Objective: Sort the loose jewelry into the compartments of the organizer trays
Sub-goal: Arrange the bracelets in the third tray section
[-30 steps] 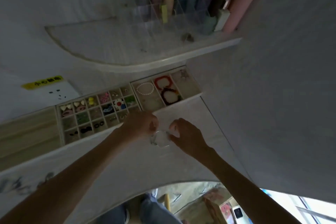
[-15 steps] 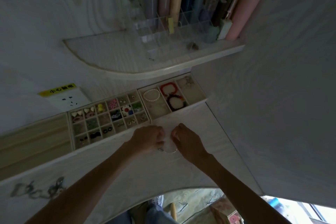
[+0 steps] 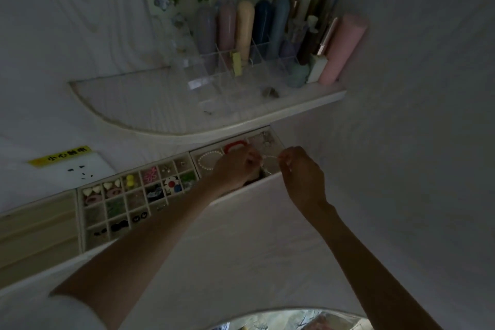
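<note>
Both hands are up over the right-hand tray (image 3: 278,142) at the back of the tabletop (image 3: 254,236). The left hand (image 3: 235,166) has its fingers curled in, pinching one end of a thin, pale chain (image 3: 270,157); the right hand (image 3: 301,171) pinches the other end between thumb and fingertip. The chain is stretched in the air between the two hands, just above the tray's rear compartments, and it is too fine to tell whether it is a bracelet or a necklace.

In that tray a ring of white beads (image 3: 209,159) lies in the left compartment, a red bracelet (image 3: 235,145) peeks out beside the left hand, and something small and silvery (image 3: 265,138) sits in the far right compartment. The left wrist hides the tray's front part.

To the left sits the many-celled tray (image 3: 83,220), holding small pieces: white hearts (image 3: 92,191), a yellow piece (image 3: 130,180), a pink one (image 3: 150,175), a flower with a red centre (image 3: 171,184), dark pieces along the front row.

Above, a curved shelf (image 3: 160,131) carries a clear holder (image 3: 230,61) with pastel tubes and a pink cylinder (image 3: 341,48). A wall socket (image 3: 77,170) with a yellow label (image 3: 60,159) is at the left
</note>
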### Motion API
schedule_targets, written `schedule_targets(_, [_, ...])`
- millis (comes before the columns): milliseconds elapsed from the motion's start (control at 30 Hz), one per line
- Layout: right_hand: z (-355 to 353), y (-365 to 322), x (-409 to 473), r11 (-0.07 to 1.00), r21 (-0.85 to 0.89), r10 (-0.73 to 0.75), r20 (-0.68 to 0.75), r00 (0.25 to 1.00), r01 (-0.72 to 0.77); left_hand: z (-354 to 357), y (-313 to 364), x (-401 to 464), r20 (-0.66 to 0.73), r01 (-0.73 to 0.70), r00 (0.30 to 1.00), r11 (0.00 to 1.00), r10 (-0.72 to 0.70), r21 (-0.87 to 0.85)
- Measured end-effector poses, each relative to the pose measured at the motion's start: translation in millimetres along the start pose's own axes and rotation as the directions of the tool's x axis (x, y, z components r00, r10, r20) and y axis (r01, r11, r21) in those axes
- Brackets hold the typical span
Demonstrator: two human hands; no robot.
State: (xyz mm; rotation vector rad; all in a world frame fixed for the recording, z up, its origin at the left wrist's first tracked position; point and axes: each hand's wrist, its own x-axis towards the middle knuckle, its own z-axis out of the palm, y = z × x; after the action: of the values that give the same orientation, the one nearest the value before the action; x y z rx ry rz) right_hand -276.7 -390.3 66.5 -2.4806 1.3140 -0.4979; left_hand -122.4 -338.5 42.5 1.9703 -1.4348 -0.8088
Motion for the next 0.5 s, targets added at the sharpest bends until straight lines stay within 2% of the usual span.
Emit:
schedule_targets(133, [17, 8, 17, 0.972, -0.236, 0.018, 0.055, 0.998, -0.005, 0, 1, 28, 0.021, 0.028, 0.999, 0.986, -0.031, 0.162])
schedule_targets(300, [30, 11, 29, 0.907, -0.420, 0.003, 0.077, 0.997, 0.030, 13, -8, 49, 0.039, 0.048, 0.997, 0.967, -0.059, 0.252])
schedule_targets(500, [34, 9, 37, 0.889, -0.458, 0.066, 0.114, 0.991, -0.007, 17, -12, 62, 0.029, 0.043, 0.998, 0.966, -0.052, 0.256])
